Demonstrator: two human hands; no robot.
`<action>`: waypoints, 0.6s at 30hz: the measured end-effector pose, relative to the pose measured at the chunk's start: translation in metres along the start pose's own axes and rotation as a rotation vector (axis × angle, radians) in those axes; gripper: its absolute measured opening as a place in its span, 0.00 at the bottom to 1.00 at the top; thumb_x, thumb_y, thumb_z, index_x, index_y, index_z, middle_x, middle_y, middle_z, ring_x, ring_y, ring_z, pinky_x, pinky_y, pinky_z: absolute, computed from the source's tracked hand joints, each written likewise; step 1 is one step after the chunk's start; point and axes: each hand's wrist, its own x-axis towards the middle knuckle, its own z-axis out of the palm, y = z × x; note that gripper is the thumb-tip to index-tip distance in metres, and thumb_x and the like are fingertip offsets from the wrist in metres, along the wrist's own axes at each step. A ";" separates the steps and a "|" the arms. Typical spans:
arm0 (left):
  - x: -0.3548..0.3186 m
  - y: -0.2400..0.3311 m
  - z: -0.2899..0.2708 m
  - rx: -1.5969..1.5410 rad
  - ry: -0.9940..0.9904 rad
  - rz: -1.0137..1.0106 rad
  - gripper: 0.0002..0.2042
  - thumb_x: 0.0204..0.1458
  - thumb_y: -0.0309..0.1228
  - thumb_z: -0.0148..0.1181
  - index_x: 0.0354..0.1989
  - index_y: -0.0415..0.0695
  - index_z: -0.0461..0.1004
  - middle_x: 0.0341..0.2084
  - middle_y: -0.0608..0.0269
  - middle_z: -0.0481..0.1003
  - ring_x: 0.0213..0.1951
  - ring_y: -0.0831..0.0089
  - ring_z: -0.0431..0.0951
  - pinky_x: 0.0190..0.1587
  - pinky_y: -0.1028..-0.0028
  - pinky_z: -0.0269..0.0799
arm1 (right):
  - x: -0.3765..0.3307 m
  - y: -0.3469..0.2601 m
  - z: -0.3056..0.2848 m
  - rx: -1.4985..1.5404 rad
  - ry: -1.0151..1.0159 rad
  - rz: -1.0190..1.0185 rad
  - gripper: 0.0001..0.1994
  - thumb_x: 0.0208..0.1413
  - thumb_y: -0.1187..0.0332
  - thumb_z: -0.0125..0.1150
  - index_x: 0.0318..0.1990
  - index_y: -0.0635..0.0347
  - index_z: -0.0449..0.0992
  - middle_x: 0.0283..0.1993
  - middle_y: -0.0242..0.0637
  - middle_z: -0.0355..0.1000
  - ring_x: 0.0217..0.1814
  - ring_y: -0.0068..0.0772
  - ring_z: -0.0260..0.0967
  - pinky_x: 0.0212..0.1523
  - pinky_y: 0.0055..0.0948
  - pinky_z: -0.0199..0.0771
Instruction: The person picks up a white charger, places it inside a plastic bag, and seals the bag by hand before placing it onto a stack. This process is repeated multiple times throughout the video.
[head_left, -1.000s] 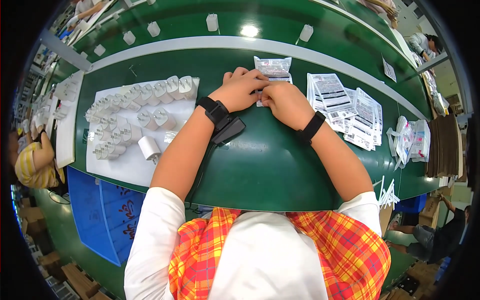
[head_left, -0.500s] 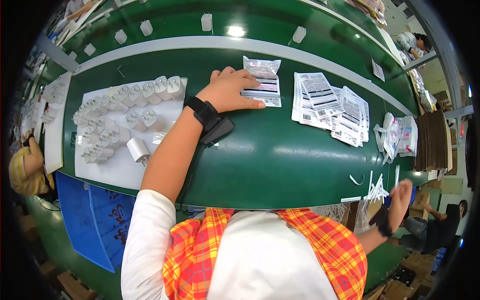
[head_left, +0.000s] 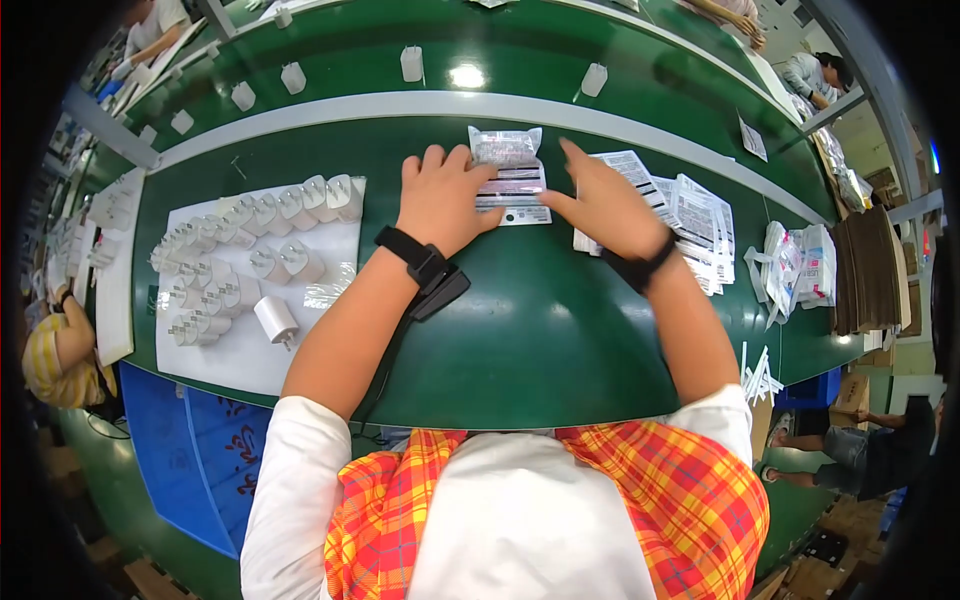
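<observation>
Head view, printed packet (head_left: 515, 180) between left fingers (head_left: 472, 177) and right fingers (head_left: 579, 160), both spread

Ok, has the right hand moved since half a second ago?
Yes: against the green table, the right hand has moved left and forward, from beside the white strips at the right edge to beside the plastic packet.

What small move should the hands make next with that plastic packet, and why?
Perhaps the right hand should press its thumb on the right edge of the packet, to steady it: the left hand touches the left side, and the right is open with its thumb close to that edge.
</observation>
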 end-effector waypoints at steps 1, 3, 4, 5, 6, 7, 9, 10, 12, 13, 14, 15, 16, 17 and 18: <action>0.004 0.006 0.001 -0.014 0.010 0.022 0.18 0.41 0.43 0.66 0.43 0.55 0.78 0.36 0.67 0.71 0.44 0.64 0.68 0.47 0.62 0.58 | 0.017 0.009 0.017 -0.028 0.036 0.031 0.32 0.51 0.62 0.65 0.63 0.61 0.62 0.47 0.53 0.73 0.50 0.52 0.71 0.51 0.39 0.70; -0.002 -0.002 0.005 0.018 -0.032 -0.032 0.23 0.42 0.48 0.65 0.49 0.56 0.76 0.43 0.65 0.70 0.47 0.62 0.66 0.49 0.61 0.57 | 0.046 0.014 0.036 -0.040 0.063 0.028 0.32 0.49 0.64 0.66 0.62 0.61 0.62 0.45 0.54 0.74 0.49 0.53 0.72 0.50 0.40 0.71; -0.004 -0.004 0.008 0.026 -0.053 -0.054 0.26 0.43 0.51 0.64 0.51 0.56 0.75 0.46 0.64 0.69 0.48 0.62 0.66 0.50 0.60 0.57 | 0.055 0.020 0.039 -0.058 0.049 -0.005 0.31 0.48 0.66 0.67 0.60 0.60 0.64 0.41 0.52 0.74 0.46 0.52 0.73 0.48 0.41 0.72; -0.005 -0.007 0.009 0.023 -0.049 -0.055 0.26 0.43 0.51 0.64 0.51 0.56 0.75 0.46 0.64 0.69 0.48 0.62 0.66 0.50 0.60 0.57 | 0.064 0.025 0.038 -0.075 0.030 -0.037 0.29 0.46 0.69 0.67 0.58 0.60 0.65 0.38 0.50 0.75 0.43 0.52 0.74 0.46 0.41 0.72; -0.009 -0.011 0.010 0.034 -0.074 -0.074 0.27 0.45 0.52 0.62 0.54 0.57 0.73 0.49 0.63 0.67 0.50 0.60 0.64 0.52 0.60 0.56 | 0.070 0.031 0.027 -0.113 0.038 -0.023 0.27 0.46 0.70 0.67 0.55 0.60 0.66 0.36 0.48 0.76 0.41 0.51 0.74 0.44 0.41 0.73; -0.011 -0.014 0.010 0.044 -0.098 -0.093 0.28 0.47 0.53 0.60 0.57 0.57 0.71 0.53 0.61 0.65 0.52 0.59 0.63 0.54 0.59 0.55 | 0.073 0.045 0.010 -0.152 0.045 -0.007 0.24 0.46 0.71 0.67 0.52 0.60 0.67 0.35 0.46 0.76 0.40 0.50 0.75 0.43 0.41 0.74; -0.008 -0.012 0.015 0.030 -0.130 -0.102 0.30 0.50 0.54 0.58 0.60 0.58 0.68 0.56 0.59 0.63 0.54 0.57 0.62 0.57 0.59 0.53 | 0.074 0.101 -0.029 -0.046 0.235 0.103 0.24 0.44 0.70 0.66 0.51 0.63 0.69 0.35 0.51 0.76 0.43 0.59 0.73 0.46 0.47 0.73; -0.006 -0.011 0.014 0.026 -0.160 -0.115 0.30 0.50 0.54 0.57 0.62 0.57 0.67 0.57 0.58 0.62 0.55 0.56 0.61 0.58 0.58 0.53 | 0.067 0.118 -0.052 -0.025 0.292 0.211 0.24 0.43 0.70 0.66 0.51 0.62 0.70 0.37 0.50 0.76 0.45 0.57 0.73 0.48 0.45 0.73; -0.002 -0.007 0.012 0.016 -0.221 -0.130 0.32 0.51 0.55 0.56 0.64 0.57 0.64 0.60 0.57 0.60 0.57 0.54 0.59 0.59 0.57 0.52 | 0.048 0.146 -0.079 -0.014 0.350 0.328 0.25 0.42 0.70 0.67 0.52 0.62 0.71 0.39 0.49 0.76 0.46 0.55 0.73 0.49 0.44 0.72; -0.001 -0.009 0.014 0.011 -0.221 -0.132 0.32 0.51 0.55 0.56 0.64 0.57 0.64 0.60 0.57 0.60 0.57 0.54 0.59 0.59 0.57 0.52 | 0.039 0.154 -0.080 -0.132 0.248 0.213 0.27 0.41 0.70 0.68 0.53 0.61 0.71 0.42 0.48 0.75 0.48 0.52 0.72 0.51 0.41 0.72; -0.001 -0.011 0.016 0.010 -0.201 -0.120 0.32 0.50 0.55 0.56 0.63 0.56 0.65 0.60 0.57 0.60 0.56 0.54 0.60 0.58 0.56 0.52 | 0.030 0.161 -0.078 -0.249 0.145 0.099 0.28 0.40 0.70 0.69 0.54 0.59 0.72 0.45 0.47 0.75 0.50 0.50 0.72 0.53 0.39 0.71; -0.004 -0.014 0.018 0.015 -0.185 -0.119 0.32 0.49 0.55 0.57 0.62 0.55 0.66 0.59 0.57 0.60 0.56 0.54 0.60 0.57 0.55 0.53 | 0.020 0.145 -0.067 -0.095 -0.030 0.000 0.25 0.41 0.71 0.69 0.51 0.59 0.73 0.46 0.46 0.74 0.50 0.50 0.71 0.51 0.39 0.71; -0.006 -0.015 0.019 0.018 -0.169 -0.116 0.32 0.48 0.55 0.57 0.61 0.55 0.67 0.59 0.57 0.60 0.55 0.54 0.60 0.56 0.54 0.53 | 0.009 0.125 -0.057 0.058 -0.205 -0.095 0.21 0.42 0.71 0.69 0.47 0.59 0.73 0.46 0.45 0.73 0.49 0.50 0.70 0.50 0.40 0.71; -0.007 -0.015 0.019 0.019 -0.173 -0.125 0.32 0.48 0.55 0.57 0.61 0.55 0.67 0.59 0.57 0.60 0.55 0.54 0.60 0.56 0.54 0.53 | 0.009 0.119 -0.053 0.061 -0.214 -0.100 0.21 0.42 0.71 0.69 0.47 0.59 0.73 0.46 0.45 0.73 0.49 0.50 0.70 0.50 0.40 0.71; -0.004 -0.013 0.019 0.009 -0.161 -0.115 0.31 0.49 0.55 0.57 0.61 0.54 0.68 0.59 0.57 0.61 0.55 0.54 0.60 0.56 0.54 0.53 | 0.003 0.114 -0.051 -0.040 -0.263 -0.148 0.18 0.44 0.71 0.68 0.45 0.60 0.73 0.44 0.45 0.73 0.47 0.51 0.70 0.47 0.41 0.70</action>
